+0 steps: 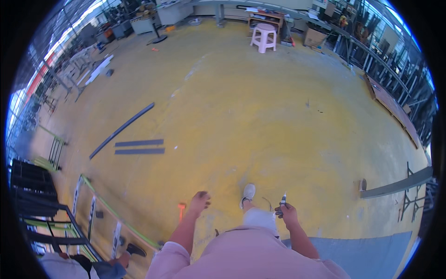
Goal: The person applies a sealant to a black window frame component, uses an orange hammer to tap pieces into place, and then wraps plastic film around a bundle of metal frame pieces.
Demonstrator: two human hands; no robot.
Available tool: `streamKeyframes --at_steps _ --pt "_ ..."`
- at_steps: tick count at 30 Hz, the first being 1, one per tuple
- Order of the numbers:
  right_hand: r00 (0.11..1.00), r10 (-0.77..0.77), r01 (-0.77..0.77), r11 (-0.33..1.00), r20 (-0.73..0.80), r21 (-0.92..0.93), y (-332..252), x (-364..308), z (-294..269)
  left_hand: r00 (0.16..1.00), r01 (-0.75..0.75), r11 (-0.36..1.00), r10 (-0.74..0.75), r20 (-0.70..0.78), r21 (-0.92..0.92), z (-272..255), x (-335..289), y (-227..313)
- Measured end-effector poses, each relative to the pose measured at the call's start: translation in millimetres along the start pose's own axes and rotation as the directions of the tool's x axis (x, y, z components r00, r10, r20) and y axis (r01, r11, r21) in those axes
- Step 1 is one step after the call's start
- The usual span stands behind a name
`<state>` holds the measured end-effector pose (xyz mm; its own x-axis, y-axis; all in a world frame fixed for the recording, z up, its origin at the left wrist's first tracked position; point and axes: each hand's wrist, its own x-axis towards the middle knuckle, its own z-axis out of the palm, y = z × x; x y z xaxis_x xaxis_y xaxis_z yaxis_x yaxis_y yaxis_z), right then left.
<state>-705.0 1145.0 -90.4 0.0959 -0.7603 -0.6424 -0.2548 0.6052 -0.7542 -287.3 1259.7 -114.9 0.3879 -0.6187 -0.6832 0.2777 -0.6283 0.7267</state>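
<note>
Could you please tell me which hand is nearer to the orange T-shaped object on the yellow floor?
Left. The left hand is just right of the orange T-shaped object; the right hand is much farther right, past the pale shoe.

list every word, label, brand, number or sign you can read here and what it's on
No text can be read.
Small pointed tube in the right hand: any marking is too small.
Cardboard box at the back: any print is too blurred.
</note>
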Motion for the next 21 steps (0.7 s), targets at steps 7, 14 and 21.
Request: streamKeyframes --at_steps 7,14,21 --pt "0.992 -0.113 0.11 0.993 0.064 0.048 -215.6 191.6 -8.3 0.787 0.613 0.628 -0.431 -0.441 0.48 -121.9 127.3 -20.1" --pt "0.915 -0.389 0.403 0.893 0.107 -0.203 -444.3 402.0 -20.7 0.734 0.516 0.854 -0.482 -0.479 -0.069 -13.3 220.2 90.1" --pt "0.979 0.044 -0.124 0.904 -0.198 -0.408 -417.2 624.3 -148.8 0.877 0.481 0.816 -0.45 -0.168 0.32 116.1 488.2 298.0"
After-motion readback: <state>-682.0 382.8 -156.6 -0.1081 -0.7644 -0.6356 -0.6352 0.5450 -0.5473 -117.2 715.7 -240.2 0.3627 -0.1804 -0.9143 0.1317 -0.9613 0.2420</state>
